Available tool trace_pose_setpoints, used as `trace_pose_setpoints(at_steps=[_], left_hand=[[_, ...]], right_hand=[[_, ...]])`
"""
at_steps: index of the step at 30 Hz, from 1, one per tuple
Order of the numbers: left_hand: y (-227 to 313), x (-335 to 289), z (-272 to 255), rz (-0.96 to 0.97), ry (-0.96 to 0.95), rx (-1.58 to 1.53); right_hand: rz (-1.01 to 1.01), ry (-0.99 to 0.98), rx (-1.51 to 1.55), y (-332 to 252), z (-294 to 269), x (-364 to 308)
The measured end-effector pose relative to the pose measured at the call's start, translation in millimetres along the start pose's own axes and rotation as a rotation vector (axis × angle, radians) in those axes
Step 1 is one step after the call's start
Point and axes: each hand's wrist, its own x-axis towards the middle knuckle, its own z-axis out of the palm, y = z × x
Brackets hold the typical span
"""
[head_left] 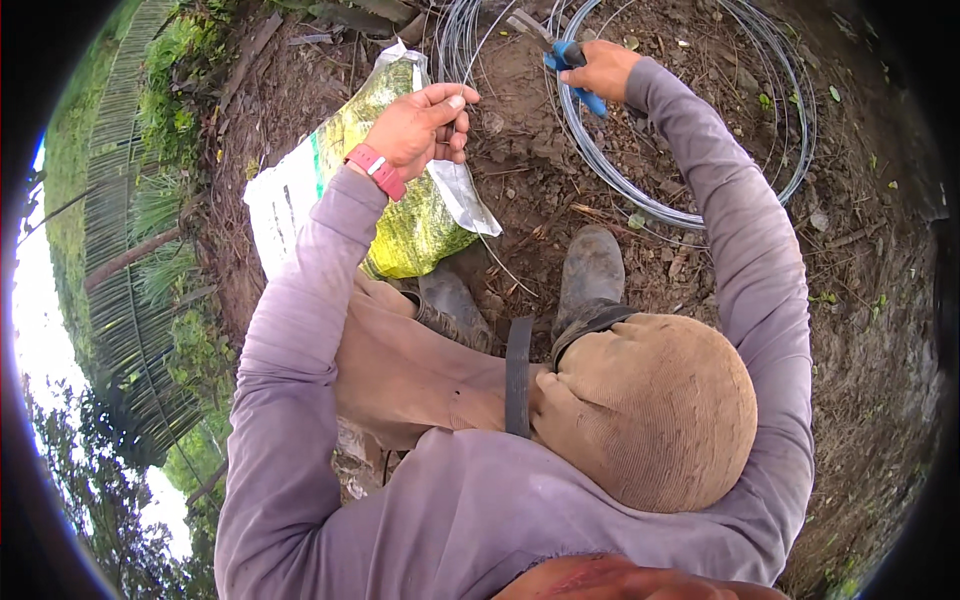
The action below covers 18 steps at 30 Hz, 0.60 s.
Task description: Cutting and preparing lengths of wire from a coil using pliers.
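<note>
In my right hand is a pair of pliers with blue handles, its metal jaws pointing up and left. The fingers wrap round the handles, above the left side of a large coil of grey wire on the ground. My left hand, with a red band at its wrist, is raised over a yellow and white sack. Its thumb presses against the index finger in a pinch. A thin wire seems to meet these fingertips, though the grip itself is partly hidden.
Another bundle of wire lies beyond my left hand. One loose wire end sticks out near my boots. Brown soil with twigs and leaves surrounds them. Green plants and a large palm frond stand at the left.
</note>
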Motion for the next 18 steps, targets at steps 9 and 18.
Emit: trace_pose_setpoints(at_steps=[9,18], left_hand=[[-5,7,-2,-0.064,-0.055,0.061],[-8,10,-11,-0.035,-0.121,0.120]], right_hand=[[0.018,0.064,-0.156,-9,2,21],[0.203,-0.111,-0.039,-8,-4,-10]])
